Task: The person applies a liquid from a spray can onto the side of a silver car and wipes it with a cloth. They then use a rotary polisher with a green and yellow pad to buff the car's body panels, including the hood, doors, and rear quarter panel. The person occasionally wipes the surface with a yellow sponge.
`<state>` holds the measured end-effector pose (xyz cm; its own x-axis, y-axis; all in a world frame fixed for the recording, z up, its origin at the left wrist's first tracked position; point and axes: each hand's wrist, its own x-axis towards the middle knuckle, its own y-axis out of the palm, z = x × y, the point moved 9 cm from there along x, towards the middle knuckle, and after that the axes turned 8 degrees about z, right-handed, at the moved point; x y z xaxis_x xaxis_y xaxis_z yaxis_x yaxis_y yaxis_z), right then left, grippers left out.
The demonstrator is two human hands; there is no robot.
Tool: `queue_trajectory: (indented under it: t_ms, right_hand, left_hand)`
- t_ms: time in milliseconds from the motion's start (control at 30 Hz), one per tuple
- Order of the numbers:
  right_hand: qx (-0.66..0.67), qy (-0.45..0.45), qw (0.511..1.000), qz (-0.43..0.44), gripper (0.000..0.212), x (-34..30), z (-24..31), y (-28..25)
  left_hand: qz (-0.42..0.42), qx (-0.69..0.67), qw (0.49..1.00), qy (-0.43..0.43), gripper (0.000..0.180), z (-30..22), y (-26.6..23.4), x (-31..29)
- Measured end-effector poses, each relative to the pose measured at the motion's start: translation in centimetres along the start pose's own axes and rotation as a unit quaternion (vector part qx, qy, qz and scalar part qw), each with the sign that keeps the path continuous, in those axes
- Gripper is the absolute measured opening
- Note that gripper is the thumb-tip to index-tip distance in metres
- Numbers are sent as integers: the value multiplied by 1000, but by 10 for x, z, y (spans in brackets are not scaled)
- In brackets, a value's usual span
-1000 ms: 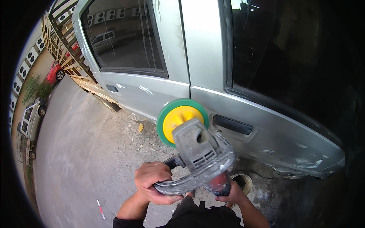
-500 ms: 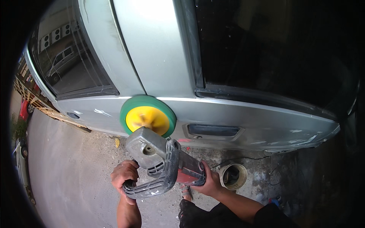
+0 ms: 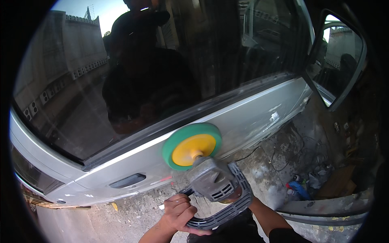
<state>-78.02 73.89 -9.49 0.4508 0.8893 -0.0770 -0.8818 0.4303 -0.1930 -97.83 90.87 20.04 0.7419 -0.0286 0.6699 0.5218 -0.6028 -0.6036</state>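
Observation:
A handheld car polisher (image 3: 210,180) is held in both hands against the silver car door (image 3: 243,135). Its round green pad (image 3: 168,148), with a yellow centre (image 3: 184,156) blurred by spinning, lies on the panel just under the window edge, right of the door handle (image 3: 127,181). My left hand (image 3: 178,212) is wrapped round the end of the black loop handle (image 3: 219,218). Behind that loop my right hand (image 3: 235,196) grips the polisher body; most of its fingers are hidden.
The dark window (image 3: 150,93) mirrors buildings and a person. A side mirror (image 3: 334,60) sticks out at the right. Below the door, a thin cable (image 3: 279,168) crosses the stained ground. Plastic bags and litter (image 3: 302,188) lie at lower right beside a brown board (image 3: 338,184).
The polisher and both hands have moved rightward along the car, from the seam near the rear window to past the door handle. My view has turned right, bringing the mirror in.

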Motion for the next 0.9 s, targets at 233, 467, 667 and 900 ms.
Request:
queue_trajectory:
  t_ms: [233, 467, 667, 900]
  right_hand:
    - [85, -102, 983, -123, 88, -4, -36, -204]
    - [197, -113, 947, -226, 77, -20, -98, -349]
    - [223, -75, 948, -216, 73, -17, -130, -296]
    - [89, -61, 993, -39, 84, 33, -64, -44]
  left_hand:
    - [10, 28, 997, 73, 57, 1, 159, 185]
    - [-17, 29, 997, 65, 60, 10, 299, 329]
    - [49, 41, 998, 25, 63, 21, 310, 300]
    - [100, 116, 988, 33, 62, 6, 123, 57]
